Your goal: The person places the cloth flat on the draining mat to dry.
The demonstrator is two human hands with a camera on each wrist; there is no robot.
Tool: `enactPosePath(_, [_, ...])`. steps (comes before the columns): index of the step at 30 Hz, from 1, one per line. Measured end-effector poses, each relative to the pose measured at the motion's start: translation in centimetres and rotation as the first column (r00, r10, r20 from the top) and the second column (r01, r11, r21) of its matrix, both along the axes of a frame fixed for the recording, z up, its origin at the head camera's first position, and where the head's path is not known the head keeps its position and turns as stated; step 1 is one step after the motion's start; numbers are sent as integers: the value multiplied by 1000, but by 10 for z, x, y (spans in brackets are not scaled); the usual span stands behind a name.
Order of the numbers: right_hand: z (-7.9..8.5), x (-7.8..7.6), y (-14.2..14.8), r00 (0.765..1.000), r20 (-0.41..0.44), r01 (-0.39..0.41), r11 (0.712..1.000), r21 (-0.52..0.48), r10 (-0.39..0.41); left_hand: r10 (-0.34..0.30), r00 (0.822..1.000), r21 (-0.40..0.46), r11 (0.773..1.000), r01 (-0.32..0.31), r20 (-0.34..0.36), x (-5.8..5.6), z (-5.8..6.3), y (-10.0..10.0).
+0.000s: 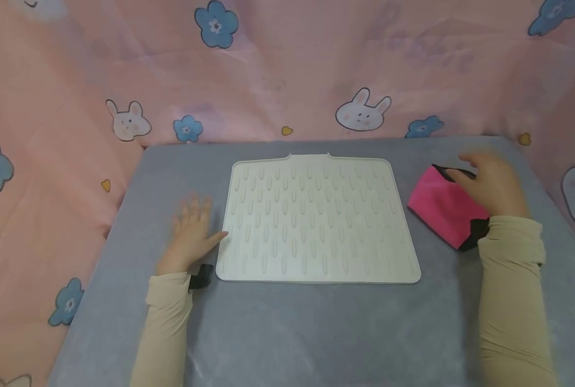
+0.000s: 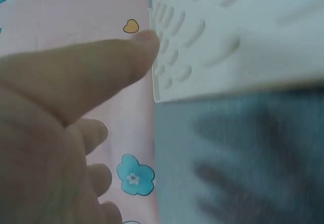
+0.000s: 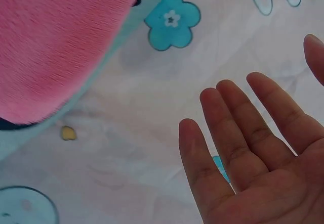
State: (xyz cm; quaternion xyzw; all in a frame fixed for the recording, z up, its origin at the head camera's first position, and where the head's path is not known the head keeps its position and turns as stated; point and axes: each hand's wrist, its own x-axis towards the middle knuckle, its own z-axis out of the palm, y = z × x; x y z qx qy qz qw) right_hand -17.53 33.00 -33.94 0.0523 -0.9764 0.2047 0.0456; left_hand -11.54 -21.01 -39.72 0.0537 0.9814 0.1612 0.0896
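Note:
A white mat (image 1: 318,220) with rows of raised oblong bumps lies flat on the grey table. It has a tab on its far edge. My left hand (image 1: 187,236) is beside its left edge, fingers spread, with the thumb reaching the mat's rim; whether it touches I cannot tell. To the right of the mat lies a pink cloth item (image 1: 449,209) with black trim, fuzzy in the right wrist view. Over its right part hovers my right hand (image 1: 497,183), slightly blurred, fingers loosely extended and holding nothing.
Grey cloth covers the table (image 1: 335,333). Behind it and on both sides hangs a pink curtain (image 1: 277,70) printed with rabbits and blue flowers. A small black strap (image 1: 201,277) sits at the left wrist.

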Motion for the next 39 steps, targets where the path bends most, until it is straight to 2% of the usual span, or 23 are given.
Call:
enactPosePath(5, [-17, 9, 5, 997, -33, 65, 997, -47, -67, -5, 999, 78, 997, 9, -43, -1, -7, 11])
enactPosePath(11, [-34, 13, -4, 991, 13, 133, 988, -81, -132, 12, 997, 175, 985, 0, -70, 6, -19, 12])
enactPosePath(16, [-52, 14, -13, 986, 95, 147, 984, -98, -138, 36, 998, 240, 970, -24, -47, 10, -29, 10])
enactPosePath(19, [-62, 15, -17, 982, 131, 151, 982, -110, -136, 36, 999, 250, 968, -26, -34, 11, -33, 9])
enactPosePath(24, [-71, 15, -23, 986, 89, 148, 984, -100, -139, -19, 1000, 246, 969, 24, -21, 7, -37, 11])
enactPosePath(27, [-73, 15, -23, 981, 75, 186, 979, -81, -180, -54, 999, 244, 968, 52, 0, 5, -38, 13])
enactPosePath(31, [-74, 16, -23, 972, 79, 224, 973, -52, -219, -68, 998, 230, 971, 64, 9, 5, -39, 15])
enactPosePath(39, [-78, 17, -28, 981, 97, 164, 985, 49, -169, -64, 998, 221, 974, 56, 27, 7, -41, 17])
